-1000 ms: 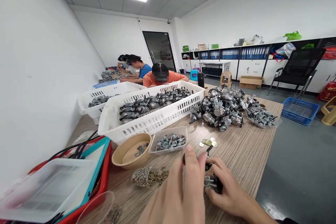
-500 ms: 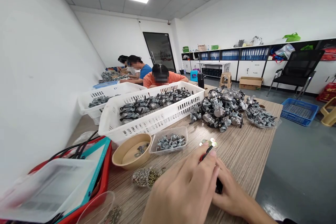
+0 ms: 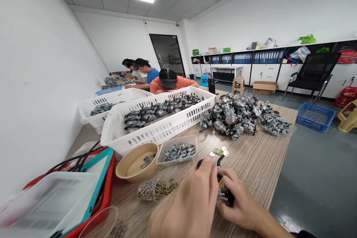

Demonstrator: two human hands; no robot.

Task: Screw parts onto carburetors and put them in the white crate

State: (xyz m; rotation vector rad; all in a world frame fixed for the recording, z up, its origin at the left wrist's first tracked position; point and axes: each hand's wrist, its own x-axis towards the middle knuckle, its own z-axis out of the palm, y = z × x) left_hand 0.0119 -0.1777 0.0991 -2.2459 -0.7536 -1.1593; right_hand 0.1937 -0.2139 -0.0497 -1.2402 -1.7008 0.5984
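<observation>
My right hand (image 3: 240,202) is closed around a carburetor (image 3: 223,195) with metal and black parts, low over the front of the table. A black hose (image 3: 220,161) sticks up from it. My left hand (image 3: 186,202) is right beside it, fingers pressed together around a tool with a dark rounded handle (image 3: 199,163); the rest of that tool is hidden by my fingers. Just beyond both hands lie several flat round metal discs (image 3: 219,152). Left of my left hand are small silver and brass-coloured screws (image 3: 157,189) in a clear container.
A heap of carburetors (image 3: 234,113) stands behind the discs, with a tray of metal parts (image 3: 276,123) to its right. A clear tub (image 3: 176,160), tan bowl (image 3: 122,173), white basket (image 3: 111,135) and red tray (image 3: 110,189) line the left. A person in orange (image 3: 182,83) sits opposite.
My left hand has shifted slightly left and its grip has turned, uncovering more of the carburetor and the black hose. The dark handle end now shows above my left fingers.
</observation>
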